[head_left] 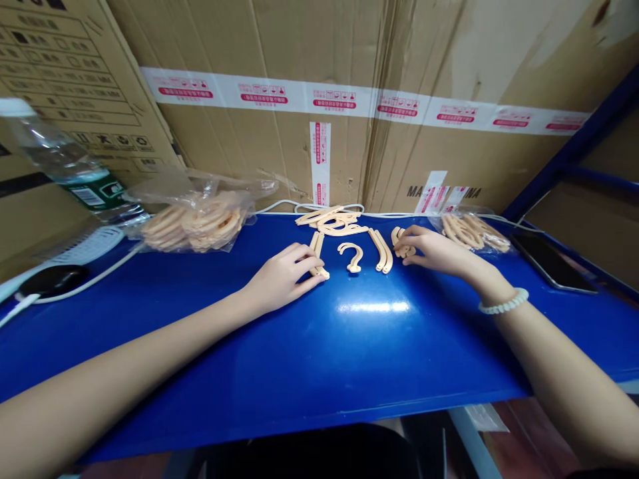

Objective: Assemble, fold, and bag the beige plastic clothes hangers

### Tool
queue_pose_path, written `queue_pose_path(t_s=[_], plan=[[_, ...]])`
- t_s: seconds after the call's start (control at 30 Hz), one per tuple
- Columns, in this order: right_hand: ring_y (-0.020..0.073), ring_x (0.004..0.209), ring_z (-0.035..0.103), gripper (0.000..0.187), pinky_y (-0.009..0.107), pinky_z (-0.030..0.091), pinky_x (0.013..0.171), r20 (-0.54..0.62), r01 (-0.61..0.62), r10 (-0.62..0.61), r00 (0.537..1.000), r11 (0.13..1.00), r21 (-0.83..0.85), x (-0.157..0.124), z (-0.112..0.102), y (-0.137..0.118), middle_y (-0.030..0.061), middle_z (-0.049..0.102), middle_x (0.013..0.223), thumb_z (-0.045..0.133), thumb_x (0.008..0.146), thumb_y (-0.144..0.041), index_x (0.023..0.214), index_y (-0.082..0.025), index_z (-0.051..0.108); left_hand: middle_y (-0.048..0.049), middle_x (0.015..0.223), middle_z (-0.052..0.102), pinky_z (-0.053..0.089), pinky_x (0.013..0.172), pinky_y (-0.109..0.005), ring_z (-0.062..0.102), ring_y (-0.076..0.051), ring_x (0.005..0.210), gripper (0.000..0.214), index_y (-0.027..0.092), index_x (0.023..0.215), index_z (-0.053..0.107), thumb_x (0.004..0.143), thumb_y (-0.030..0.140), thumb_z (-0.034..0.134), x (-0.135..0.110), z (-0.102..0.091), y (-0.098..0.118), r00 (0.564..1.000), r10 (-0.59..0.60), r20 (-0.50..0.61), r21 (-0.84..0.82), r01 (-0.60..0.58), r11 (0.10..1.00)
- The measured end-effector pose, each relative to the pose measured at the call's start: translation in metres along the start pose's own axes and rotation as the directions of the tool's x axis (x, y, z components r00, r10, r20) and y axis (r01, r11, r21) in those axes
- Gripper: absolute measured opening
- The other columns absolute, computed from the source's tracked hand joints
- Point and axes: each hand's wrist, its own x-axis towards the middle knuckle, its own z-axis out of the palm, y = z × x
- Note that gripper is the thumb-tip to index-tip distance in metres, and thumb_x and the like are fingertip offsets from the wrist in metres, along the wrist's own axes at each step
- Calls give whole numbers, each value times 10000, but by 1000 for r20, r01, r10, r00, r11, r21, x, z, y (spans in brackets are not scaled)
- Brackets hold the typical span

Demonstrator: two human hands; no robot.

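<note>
My left hand (285,276) lies over a pair of beige plastic hanger arms (316,247), its fingers bent onto them and the thumb at their near end. In the middle, a single beige hanger hook (353,255) rests on the blue table. To its right, two curved hanger arms (382,251) lie side by side, touched by neither hand. My right hand (433,250), with a pale beaded bracelet on the wrist, has its fingers and thumb closed around a small pile of hanger hooks (398,241). Its fingers partly cover the pile.
Behind the hook is a loose heap of beige pieces (335,221). Clear bags of similar pieces lie at left (200,223) and right (474,233). A phone (553,261), water bottle (74,166), black mouse-like object (52,281) and white cable surround the blue table (319,372); cardboard boxes (279,146) stand behind.
</note>
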Motion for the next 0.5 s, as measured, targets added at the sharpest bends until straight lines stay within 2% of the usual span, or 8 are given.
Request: queue_pose_path(t_s=[0.17,0.33,0.4,0.5], plan=[[291,986,657,204,427,529,927,-3,-63,63,998,997,48,1,-1,7,138,636,1101,677,803,-199,994,-151,730,-105,1037,678,548,864,-408,628,-243,957,188,147,1043,686,972,295,592,-2,-1,-2,1000,-24,0,30,24,999],[329,1070,637,296,452,517,958,-19,-25,26,999,999,47,-2,-3,7,146,633,1149,716,779,-256,1061,-166,721,-109,1050,679,552,881,-418,635,-249,970,180,154,1047,686,966,284,590,-3,0,-4,999,-42,-12,35,42,998],[331,1071,638,281,461,518,958,-55,-7,9,998,999,42,-3,-4,5,159,629,1176,675,823,-285,1073,-162,716,-112,1054,681,555,888,-425,637,-249,974,185,152,1045,687,968,283,581,-3,0,-4,999,-48,-13,33,49,998],[318,1046,654,264,466,525,933,-178,30,-22,984,999,44,-5,-6,-9,163,657,1151,537,925,-291,1082,-156,701,-109,1075,686,561,896,-428,640,-250,997,198,160,1056,685,971,294,567,-2,-1,-1,997,-71,-15,43,72,997]])
